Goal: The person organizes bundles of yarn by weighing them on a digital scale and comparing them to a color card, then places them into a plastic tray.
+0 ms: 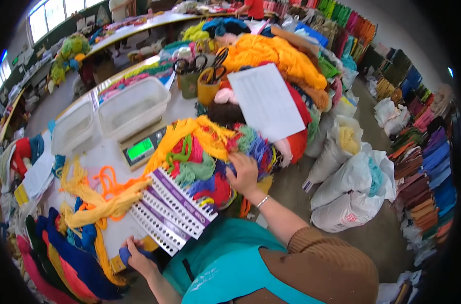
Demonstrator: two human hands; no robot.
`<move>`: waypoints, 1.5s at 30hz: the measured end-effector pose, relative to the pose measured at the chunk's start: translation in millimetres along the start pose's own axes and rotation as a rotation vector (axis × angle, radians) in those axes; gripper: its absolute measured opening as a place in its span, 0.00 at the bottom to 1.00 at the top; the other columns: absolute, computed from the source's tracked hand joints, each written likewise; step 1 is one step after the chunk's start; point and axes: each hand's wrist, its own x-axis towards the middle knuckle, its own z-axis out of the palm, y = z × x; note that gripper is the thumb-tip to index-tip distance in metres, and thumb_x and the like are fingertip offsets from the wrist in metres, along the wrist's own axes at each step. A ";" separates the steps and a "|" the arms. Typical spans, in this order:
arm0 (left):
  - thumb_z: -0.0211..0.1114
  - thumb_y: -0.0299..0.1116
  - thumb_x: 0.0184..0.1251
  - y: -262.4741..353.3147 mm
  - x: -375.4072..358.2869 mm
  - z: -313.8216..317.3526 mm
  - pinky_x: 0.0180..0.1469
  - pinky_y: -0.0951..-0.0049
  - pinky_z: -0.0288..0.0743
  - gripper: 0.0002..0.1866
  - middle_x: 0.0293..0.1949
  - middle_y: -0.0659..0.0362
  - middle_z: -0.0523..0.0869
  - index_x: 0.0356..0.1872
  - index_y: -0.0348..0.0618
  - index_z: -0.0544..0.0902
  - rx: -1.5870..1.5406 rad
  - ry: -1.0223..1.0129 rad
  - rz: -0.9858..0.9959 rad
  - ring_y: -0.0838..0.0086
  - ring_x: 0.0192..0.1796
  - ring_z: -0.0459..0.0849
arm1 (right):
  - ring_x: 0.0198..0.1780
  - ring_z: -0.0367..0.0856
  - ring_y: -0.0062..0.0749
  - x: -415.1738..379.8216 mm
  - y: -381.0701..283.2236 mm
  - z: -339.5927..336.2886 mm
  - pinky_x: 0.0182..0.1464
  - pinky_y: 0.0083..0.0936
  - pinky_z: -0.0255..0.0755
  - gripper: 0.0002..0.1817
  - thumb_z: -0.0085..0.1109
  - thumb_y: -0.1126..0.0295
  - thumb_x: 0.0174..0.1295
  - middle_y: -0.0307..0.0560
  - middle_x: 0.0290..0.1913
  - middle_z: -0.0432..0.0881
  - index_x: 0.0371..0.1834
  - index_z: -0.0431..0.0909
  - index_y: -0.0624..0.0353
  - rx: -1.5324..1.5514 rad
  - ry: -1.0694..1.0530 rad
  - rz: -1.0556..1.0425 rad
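Note:
My left hand (137, 257) is low at the table's near edge, its fingers closed round a small bundle of blue yarn (124, 255). My right hand (244, 174) rests on the right side of a heap of mixed yarn (196, 174), thumb and fingers apart against the strands. Yellow-orange yarn (192, 133) drapes over the heap. Between my hands lie white and purple cards with rows of holes (172, 210). Pale yellow yarn (108, 203) and bright orange yarn (107, 181) lie to the left of the cards.
Behind the heap are a scale (140, 149) with a green display, two plastic bins (134, 104), and cups of scissors (210, 86). A paper sheet (266, 101) lies on piled yarn. White sacks (352, 187) stand on the floor at right. Other people are at the far table.

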 end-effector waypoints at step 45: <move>0.59 0.30 0.75 -41.3 -31.9 4.7 0.38 0.80 0.75 0.08 0.32 0.59 0.80 0.45 0.34 0.79 0.147 -0.004 -0.010 0.77 0.33 0.79 | 0.33 0.83 0.34 101.1 -210.2 -157.3 0.31 0.27 0.75 0.13 0.56 0.70 0.69 0.38 0.35 0.84 0.54 0.83 0.47 2.060 -0.086 -0.429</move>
